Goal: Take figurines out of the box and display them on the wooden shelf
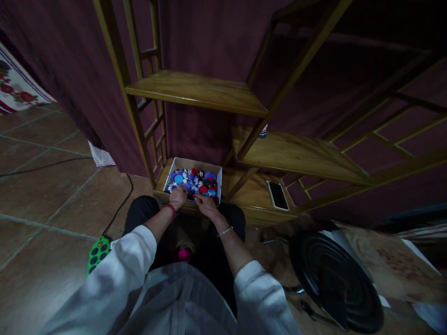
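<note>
Pieces (pixel 192 178), small and mixed blue, purple, red and black, lie heaped in a shallow rectangular white-walled box (pixel 197 164) at the left end of the low yellow-brown wooden shelf (pixel 239 184); how much is done is unclear, but the unordered heap suggests handling remains. Left hand (pixel 178 197) and right hand (pixel 206 205) are at the box's near edge, pieces just beyond; I cannot tell whether either grip pinches one.

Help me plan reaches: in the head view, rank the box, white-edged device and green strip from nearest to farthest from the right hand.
From the right hand:
1. Box: at the hand, just ahead.
2. White-edged device: to the right.
3. Green strip: well to the left.
</note>
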### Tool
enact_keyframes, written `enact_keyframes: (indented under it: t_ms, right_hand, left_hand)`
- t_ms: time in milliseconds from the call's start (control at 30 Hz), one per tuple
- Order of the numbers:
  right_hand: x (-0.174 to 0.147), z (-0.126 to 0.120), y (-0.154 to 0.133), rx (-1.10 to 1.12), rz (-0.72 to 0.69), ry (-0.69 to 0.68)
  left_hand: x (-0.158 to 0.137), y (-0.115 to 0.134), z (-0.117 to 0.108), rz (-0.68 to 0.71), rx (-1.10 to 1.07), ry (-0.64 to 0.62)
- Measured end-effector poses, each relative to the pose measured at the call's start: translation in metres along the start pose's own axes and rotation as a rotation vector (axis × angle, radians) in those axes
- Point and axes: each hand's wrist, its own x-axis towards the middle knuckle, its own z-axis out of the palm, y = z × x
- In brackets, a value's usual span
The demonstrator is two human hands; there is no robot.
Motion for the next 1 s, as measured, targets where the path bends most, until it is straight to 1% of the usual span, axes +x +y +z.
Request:
enact_keyframes:
  t_ms: [100,200,533,700,867,1000]
  right_hand:
    - [0.001,0.001,0.002,0.037,0.000,0.006]
    - [0.003,0.001,0.004,0.065,0.015,0.042]
    - [0.008,0.005,0.014,0.098,0.036,0.108]
    - [0.011,0.008,0.016,0.102,0.043,0.124]
    - [0.012,0.005,0.016,0.120,0.041,0.157]
    - [0.014,0.004,0.020,0.171,0.038,0.154]
  left_hand:
    - [0.002,-0.001,0.001,-0.002,-0.016,0.012]
    - [0.002,-0.003,0.003,0.005,-0.020,0.026]
    - [0.001,-0.008,0.006,0.010,-0.060,0.069]
    - [0.000,-0.008,0.005,0.006,-0.054,0.058]
    - [-0.001,-0.007,0.003,0.018,-0.055,0.027]
    - [-0.001,-0.007,0.003,0.018,-0.049,0.018]
